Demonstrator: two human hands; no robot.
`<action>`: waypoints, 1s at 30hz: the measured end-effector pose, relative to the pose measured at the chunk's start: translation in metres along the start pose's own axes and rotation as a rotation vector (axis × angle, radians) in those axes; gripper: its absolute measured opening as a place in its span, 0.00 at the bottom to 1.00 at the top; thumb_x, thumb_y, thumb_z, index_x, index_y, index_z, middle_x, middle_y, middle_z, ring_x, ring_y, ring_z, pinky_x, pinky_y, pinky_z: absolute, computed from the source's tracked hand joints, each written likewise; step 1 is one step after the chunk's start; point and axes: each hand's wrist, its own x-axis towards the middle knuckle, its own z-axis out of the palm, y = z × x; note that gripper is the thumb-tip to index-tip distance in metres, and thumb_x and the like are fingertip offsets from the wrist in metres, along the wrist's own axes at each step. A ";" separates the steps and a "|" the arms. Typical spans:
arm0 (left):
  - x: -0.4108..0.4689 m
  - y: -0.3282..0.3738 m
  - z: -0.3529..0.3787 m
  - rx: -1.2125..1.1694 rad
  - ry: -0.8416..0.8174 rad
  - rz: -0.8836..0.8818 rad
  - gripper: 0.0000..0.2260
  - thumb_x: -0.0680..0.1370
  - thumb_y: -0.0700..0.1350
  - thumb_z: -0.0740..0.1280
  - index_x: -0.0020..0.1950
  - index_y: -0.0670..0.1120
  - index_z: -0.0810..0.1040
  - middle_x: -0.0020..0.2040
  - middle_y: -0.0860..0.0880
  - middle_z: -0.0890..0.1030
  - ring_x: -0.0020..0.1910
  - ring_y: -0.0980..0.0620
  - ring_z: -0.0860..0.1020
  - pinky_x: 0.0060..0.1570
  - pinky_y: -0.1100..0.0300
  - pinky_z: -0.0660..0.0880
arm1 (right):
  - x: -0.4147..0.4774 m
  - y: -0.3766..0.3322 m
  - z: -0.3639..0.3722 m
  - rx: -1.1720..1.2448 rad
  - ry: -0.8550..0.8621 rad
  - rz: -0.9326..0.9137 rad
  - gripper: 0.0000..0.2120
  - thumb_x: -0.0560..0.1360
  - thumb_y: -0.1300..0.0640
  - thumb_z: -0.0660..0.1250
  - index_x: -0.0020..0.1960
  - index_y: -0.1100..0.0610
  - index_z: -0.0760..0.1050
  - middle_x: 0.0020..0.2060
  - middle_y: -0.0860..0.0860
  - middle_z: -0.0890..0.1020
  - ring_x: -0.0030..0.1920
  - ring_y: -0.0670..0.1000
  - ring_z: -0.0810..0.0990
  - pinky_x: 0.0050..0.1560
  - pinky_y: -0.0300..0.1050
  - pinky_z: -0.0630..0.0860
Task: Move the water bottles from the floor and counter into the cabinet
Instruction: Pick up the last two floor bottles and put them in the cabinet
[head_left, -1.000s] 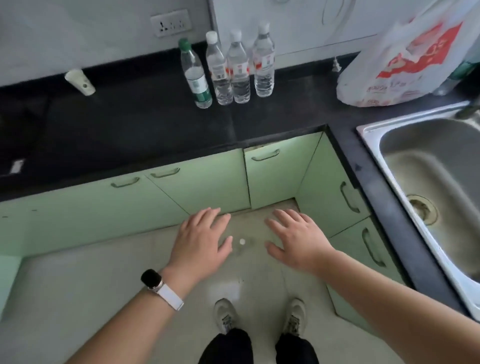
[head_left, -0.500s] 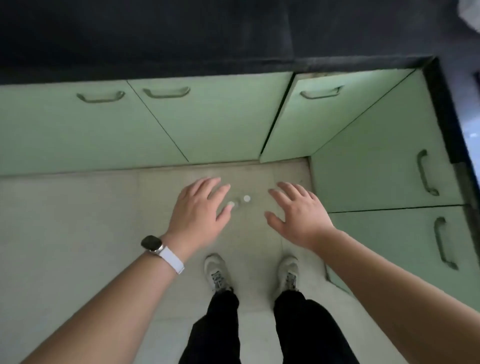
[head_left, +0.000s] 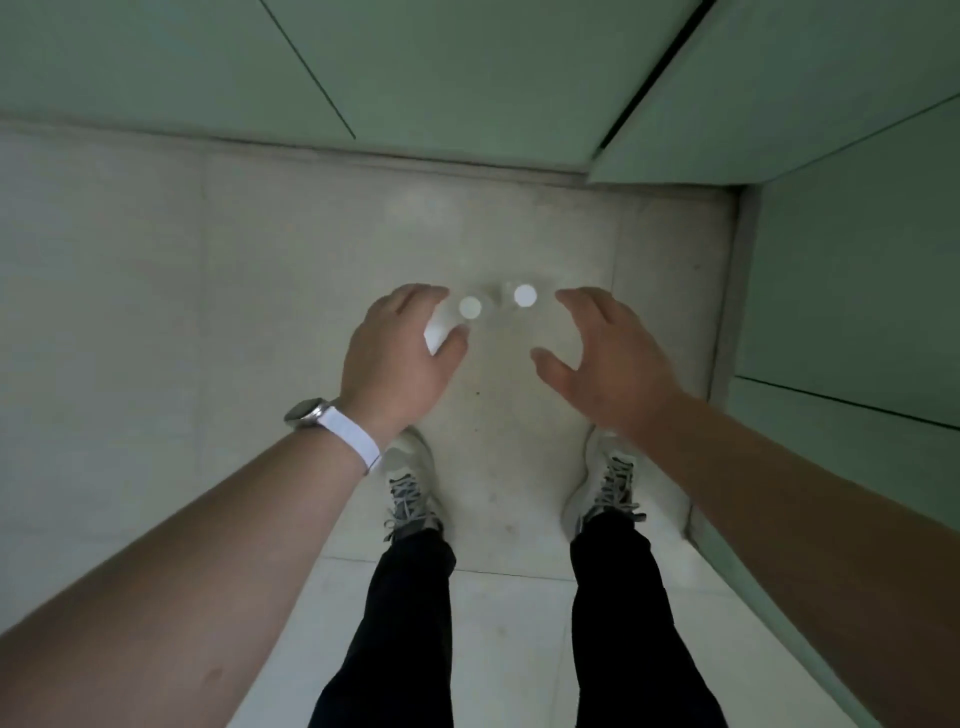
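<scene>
I look straight down at two clear water bottles standing side by side on the pale floor tiles, showing mostly their white caps. My left hand (head_left: 397, 358), with a white-strapped watch, curls around the left bottle (head_left: 470, 307). Its white label shows between my fingers and thumb. My right hand (head_left: 602, 353) is spread beside the right bottle (head_left: 525, 295), fingers and thumb apart, not touching it. The green cabinet doors (head_left: 467, 62) are shut along the top and right. The bottles on the counter are out of view.
My two feet in pale laced shoes (head_left: 410, 493) stand just below the hands. The right-hand cabinet run (head_left: 857, 270) closes off the corner. The floor tiles (head_left: 156, 312) stretch to the left.
The view has tipped further down and closer to the floor. Both hands have dropped to the two bottles; the left has closed around the left bottle and the right has come alongside the other.
</scene>
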 end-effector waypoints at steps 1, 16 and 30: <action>0.006 -0.006 0.017 -0.059 0.007 -0.044 0.20 0.78 0.53 0.66 0.68 0.46 0.76 0.67 0.47 0.77 0.65 0.45 0.73 0.60 0.55 0.70 | 0.011 0.009 0.013 0.041 -0.005 0.012 0.32 0.75 0.44 0.67 0.73 0.54 0.64 0.70 0.52 0.69 0.67 0.55 0.68 0.63 0.48 0.67; 0.085 -0.103 0.181 -0.294 -0.047 -0.166 0.39 0.70 0.56 0.77 0.76 0.48 0.64 0.72 0.50 0.70 0.68 0.52 0.71 0.68 0.51 0.70 | 0.125 0.108 0.161 0.247 0.024 -0.008 0.40 0.70 0.47 0.75 0.75 0.55 0.59 0.71 0.52 0.66 0.68 0.50 0.67 0.62 0.34 0.59; 0.079 -0.095 0.185 -0.191 0.038 -0.096 0.33 0.70 0.53 0.78 0.71 0.47 0.70 0.62 0.50 0.79 0.59 0.50 0.77 0.55 0.68 0.66 | 0.147 0.112 0.171 0.115 0.047 -0.118 0.30 0.68 0.50 0.75 0.65 0.55 0.67 0.58 0.52 0.76 0.56 0.56 0.75 0.51 0.50 0.73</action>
